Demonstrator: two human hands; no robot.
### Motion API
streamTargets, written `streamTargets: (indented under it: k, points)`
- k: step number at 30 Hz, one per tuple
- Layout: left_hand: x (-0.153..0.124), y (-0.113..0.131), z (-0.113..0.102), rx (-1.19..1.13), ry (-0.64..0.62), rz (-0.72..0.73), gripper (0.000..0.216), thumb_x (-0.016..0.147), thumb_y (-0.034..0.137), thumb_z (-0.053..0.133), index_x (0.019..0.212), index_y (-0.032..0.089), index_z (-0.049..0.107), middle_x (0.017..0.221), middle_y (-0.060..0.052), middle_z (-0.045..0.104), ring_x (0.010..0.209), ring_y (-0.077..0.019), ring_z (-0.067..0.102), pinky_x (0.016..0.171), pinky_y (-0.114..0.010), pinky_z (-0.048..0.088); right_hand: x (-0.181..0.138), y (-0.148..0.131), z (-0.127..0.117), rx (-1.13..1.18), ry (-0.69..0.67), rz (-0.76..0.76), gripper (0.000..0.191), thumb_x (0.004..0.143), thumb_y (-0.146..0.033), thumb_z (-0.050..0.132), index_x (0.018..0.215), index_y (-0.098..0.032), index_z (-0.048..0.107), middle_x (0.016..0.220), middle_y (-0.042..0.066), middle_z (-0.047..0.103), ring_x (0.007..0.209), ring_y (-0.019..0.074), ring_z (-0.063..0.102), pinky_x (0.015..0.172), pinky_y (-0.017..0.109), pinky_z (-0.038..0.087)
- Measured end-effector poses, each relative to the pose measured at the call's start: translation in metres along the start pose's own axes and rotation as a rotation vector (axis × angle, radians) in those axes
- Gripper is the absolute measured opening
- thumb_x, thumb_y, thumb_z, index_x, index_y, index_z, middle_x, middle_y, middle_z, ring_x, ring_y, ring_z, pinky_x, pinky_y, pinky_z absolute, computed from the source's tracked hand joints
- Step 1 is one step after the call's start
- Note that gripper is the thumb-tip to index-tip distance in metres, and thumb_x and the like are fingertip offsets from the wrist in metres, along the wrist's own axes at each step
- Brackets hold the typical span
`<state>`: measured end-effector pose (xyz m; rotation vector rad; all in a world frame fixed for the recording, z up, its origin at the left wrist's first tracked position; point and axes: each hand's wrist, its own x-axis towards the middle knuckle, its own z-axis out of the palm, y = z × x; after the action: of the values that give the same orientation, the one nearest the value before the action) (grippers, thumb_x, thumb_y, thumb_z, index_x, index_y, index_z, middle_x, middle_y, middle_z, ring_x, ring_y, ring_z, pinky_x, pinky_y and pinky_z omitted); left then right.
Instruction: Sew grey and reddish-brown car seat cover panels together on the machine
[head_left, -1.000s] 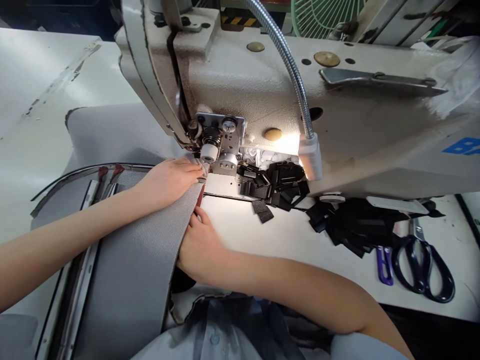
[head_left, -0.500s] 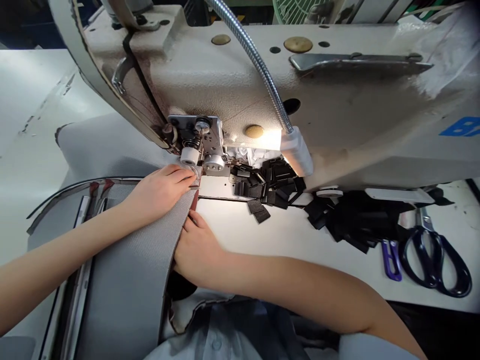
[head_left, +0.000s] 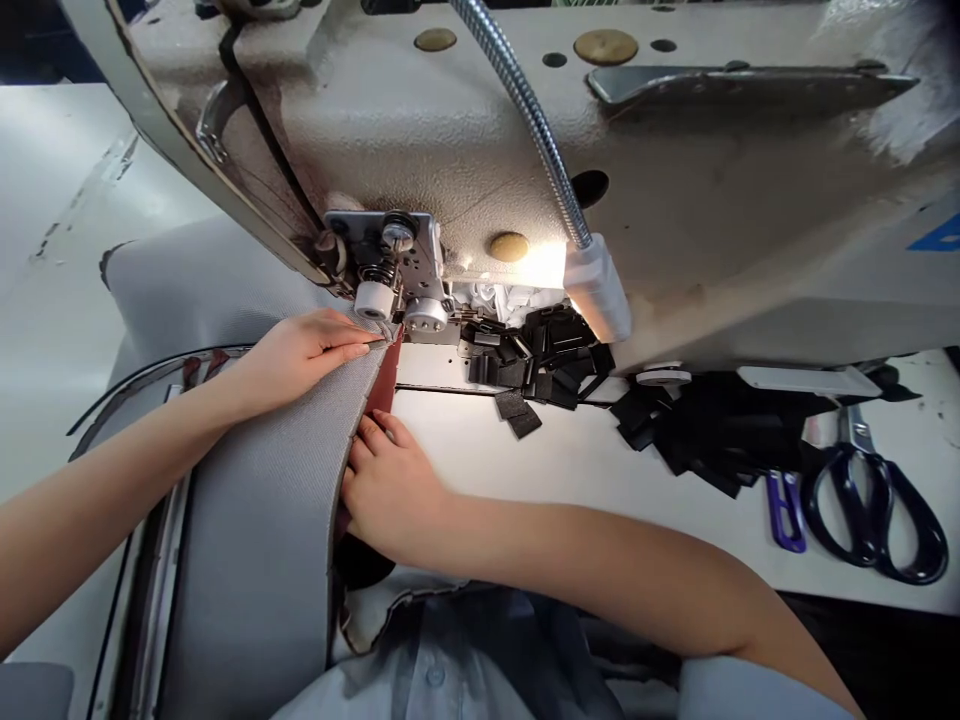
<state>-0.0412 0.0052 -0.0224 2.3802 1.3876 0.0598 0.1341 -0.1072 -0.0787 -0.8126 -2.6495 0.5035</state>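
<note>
A large piece of grey fabric [head_left: 247,560] runs from the front edge up under the sewing machine [head_left: 465,130]. My left hand [head_left: 292,358] lies on it beside the needle area, thumb and fingers pressed together on the fabric's edge just below the white roller [head_left: 373,300]. Lower down, my right hand [head_left: 394,490] has its fingers curled round the right-hand edge, some of them hidden behind it. Between the two hands, a dark red strip of underside [head_left: 385,378] shows along that edge. Metal-looking strips and a black-edged border lie along the fabric's left part.
Several black tabs [head_left: 551,365] are heaped beside the needle plate, with a bigger black pile [head_left: 720,430] farther right. Dark-handled scissors [head_left: 874,515] and a purple-handled tool [head_left: 785,510] lie on the white table [head_left: 480,440]. A lamp [head_left: 598,290] on a flexible metal neck hangs above.
My left hand has drawn back slightly from the needle, and its thumb now shows. The fabric's right edge is turned up more, baring more dark red underside. The view has shifted a little.
</note>
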Motion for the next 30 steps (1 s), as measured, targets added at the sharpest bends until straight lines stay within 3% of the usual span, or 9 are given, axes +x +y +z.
streamTargets:
  k: [7, 15, 19, 22, 25, 28, 30]
  points:
    - [-0.008, 0.019, 0.020, 0.355, 0.023, 0.162, 0.046, 0.096, 0.018, 0.032, 0.125, 0.014, 0.068, 0.123, -0.011, 0.070, 0.114, -0.0280, 0.058, 0.102, -0.043, 0.049, 0.001, 0.000, 0.006, 0.021, -0.054, -0.006, 0.024, 0.092, -0.028, 0.054, 0.098, -0.014, 0.073, 0.101, 0.010, 0.071, 0.114, 0.0305, 0.054, 0.117, 0.051, 0.028]
    - [0.005, 0.016, 0.018, 0.385, 0.065, 0.182, 0.042, 0.094, 0.015, 0.033, 0.112, 0.014, 0.072, 0.118, -0.012, 0.071, 0.108, -0.0276, 0.063, 0.092, -0.041, 0.053, 0.005, 0.006, 0.003, 0.001, -0.091, 0.024, 0.020, 0.090, -0.024, 0.056, 0.090, -0.016, 0.074, 0.095, 0.009, 0.070, 0.111, 0.0282, 0.052, 0.118, 0.049, 0.027]
    - [0.011, 0.012, 0.014, 0.288, 0.069, 0.170, 0.044, 0.096, 0.021, 0.032, 0.111, 0.015, 0.073, 0.117, -0.011, 0.073, 0.106, -0.0273, 0.065, 0.092, -0.041, 0.053, 0.008, 0.008, 0.000, 0.014, -0.120, 0.031, 0.021, 0.090, -0.025, 0.057, 0.090, -0.016, 0.076, 0.096, 0.010, 0.071, 0.113, 0.0289, 0.053, 0.116, 0.049, 0.029]
    - [0.012, 0.005, 0.011, 0.113, 0.087, 0.094, 0.043, 0.097, 0.032, 0.036, 0.111, 0.017, 0.073, 0.114, -0.007, 0.074, 0.107, -0.0266, 0.064, 0.097, -0.041, 0.050, 0.008, 0.007, -0.002, 0.015, -0.097, 0.029, 0.025, 0.091, -0.029, 0.057, 0.095, -0.014, 0.076, 0.104, 0.012, 0.071, 0.120, 0.0317, 0.052, 0.116, 0.050, 0.029]
    - [0.012, -0.002, 0.006, -0.153, 0.140, -0.122, 0.041, 0.094, 0.046, 0.048, 0.104, 0.017, 0.074, 0.106, -0.004, 0.076, 0.097, -0.0232, 0.065, 0.094, -0.036, 0.049, 0.006, 0.007, -0.002, 0.005, -0.055, 0.032, 0.033, 0.093, -0.035, 0.056, 0.107, -0.010, 0.073, 0.119, 0.016, 0.068, 0.129, 0.0338, 0.047, 0.116, 0.051, 0.029]
    - [0.012, -0.003, 0.002, -0.370, 0.161, -0.322, 0.039, 0.088, 0.050, 0.056, 0.094, 0.015, 0.073, 0.098, -0.001, 0.075, 0.089, -0.0196, 0.063, 0.089, -0.033, 0.050, 0.005, 0.008, -0.002, 0.005, -0.039, 0.028, 0.032, 0.095, -0.030, 0.053, 0.112, -0.010, 0.071, 0.126, 0.017, 0.065, 0.134, 0.0330, 0.043, 0.116, 0.050, 0.028]
    - [0.011, -0.001, 0.002, -0.345, 0.148, -0.313, 0.039, 0.089, 0.048, 0.054, 0.095, 0.014, 0.072, 0.100, -0.002, 0.075, 0.091, -0.0203, 0.063, 0.090, -0.034, 0.050, 0.004, 0.009, -0.001, 0.002, -0.033, 0.027, 0.031, 0.096, -0.028, 0.051, 0.112, -0.011, 0.071, 0.124, 0.016, 0.065, 0.134, 0.0319, 0.043, 0.116, 0.049, 0.028]
